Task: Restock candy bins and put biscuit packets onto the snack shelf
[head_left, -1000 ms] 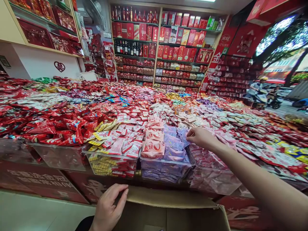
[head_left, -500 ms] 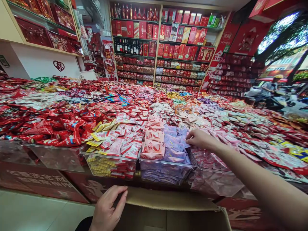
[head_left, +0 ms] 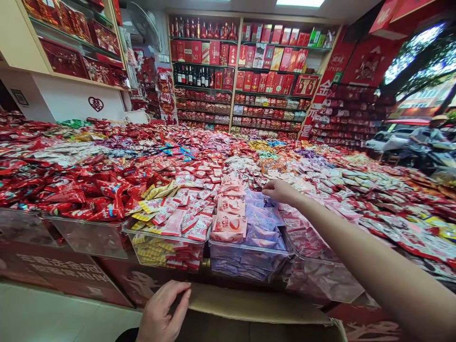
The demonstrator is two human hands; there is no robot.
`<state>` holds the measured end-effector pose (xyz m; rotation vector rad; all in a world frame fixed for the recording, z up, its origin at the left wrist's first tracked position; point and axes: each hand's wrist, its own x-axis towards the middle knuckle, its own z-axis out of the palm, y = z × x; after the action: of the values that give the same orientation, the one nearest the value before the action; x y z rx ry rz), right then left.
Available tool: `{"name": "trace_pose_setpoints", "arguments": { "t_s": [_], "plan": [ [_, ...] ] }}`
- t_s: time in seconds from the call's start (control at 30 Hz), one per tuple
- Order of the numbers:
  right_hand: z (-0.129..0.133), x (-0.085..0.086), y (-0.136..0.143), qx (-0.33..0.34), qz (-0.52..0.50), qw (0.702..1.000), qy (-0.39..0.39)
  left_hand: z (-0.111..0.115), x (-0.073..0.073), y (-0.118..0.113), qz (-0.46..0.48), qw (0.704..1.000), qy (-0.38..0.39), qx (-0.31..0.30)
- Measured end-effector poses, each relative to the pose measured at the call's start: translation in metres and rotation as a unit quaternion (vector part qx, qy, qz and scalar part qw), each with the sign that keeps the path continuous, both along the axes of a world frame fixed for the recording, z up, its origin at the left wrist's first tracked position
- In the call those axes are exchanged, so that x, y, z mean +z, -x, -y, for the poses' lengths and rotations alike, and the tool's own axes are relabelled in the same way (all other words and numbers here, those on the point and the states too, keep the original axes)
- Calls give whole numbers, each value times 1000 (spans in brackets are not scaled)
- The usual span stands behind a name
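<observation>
My right hand [head_left: 281,191] reaches out over the rear of the purple candy packets [head_left: 261,218], its fingers curled together. Whether a packet is between the fingertips I cannot make out. The purple packets share a clear plastic bin [head_left: 249,251] with a stack of pink packets [head_left: 230,213] on their left. Low in the view, my left hand [head_left: 166,308] is closed at the left end of a cardboard box's flap [head_left: 256,304], thumb and forefinger pinching its edge. Only the upper part of the box shows.
Bins of red packets [head_left: 103,190], yellow and white-pink packets [head_left: 171,209] and more pink packets [head_left: 309,232] flank the purple ones. Shelves with bottles and red boxes [head_left: 260,83] stand behind. A person on a scooter [head_left: 427,142] is outside at right.
My right hand has moved left and a little farther back over the purple packets. My left hand stays at the box flap. The view has tilted slightly upward.
</observation>
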<state>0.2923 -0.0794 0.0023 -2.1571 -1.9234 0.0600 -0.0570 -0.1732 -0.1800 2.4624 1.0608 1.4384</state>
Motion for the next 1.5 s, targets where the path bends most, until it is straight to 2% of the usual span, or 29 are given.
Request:
{"name": "trace_pose_setpoints", "arguments": {
  "t_s": [0.07,0.17,0.33,0.53,0.6,0.73,0.83,1.0,1.3,1.5],
  "plan": [
    [-4,2,8,38,-34,999,-6,0,0,0,-1,1000,3,1],
    [-9,4,16,73,-61,995,27,1,0,0,0,1000,0,1],
    [-16,-1,21,96,-111,987,62,1,-2,0,5,1000,0,4],
    [-26,-4,30,132,-104,983,69,-1,-3,1,3,1000,-9,1],
    [-27,-2,31,122,-82,987,62,-1,-2,1,1,1000,-10,2],
    [-31,3,23,44,6,998,42,0,-1,0,0,1000,-11,6],
    [-34,2,14,28,31,998,57,0,-1,0,-1,1000,-16,5],
    [-38,-7,6,47,10,996,80,0,-4,0,0,1000,-12,3],
    [-42,-12,10,78,-64,993,55,2,-4,1,2,1000,-10,5],
    [-41,-5,12,42,-65,997,27,1,-2,-1,5,1000,2,4]
  ]
}}
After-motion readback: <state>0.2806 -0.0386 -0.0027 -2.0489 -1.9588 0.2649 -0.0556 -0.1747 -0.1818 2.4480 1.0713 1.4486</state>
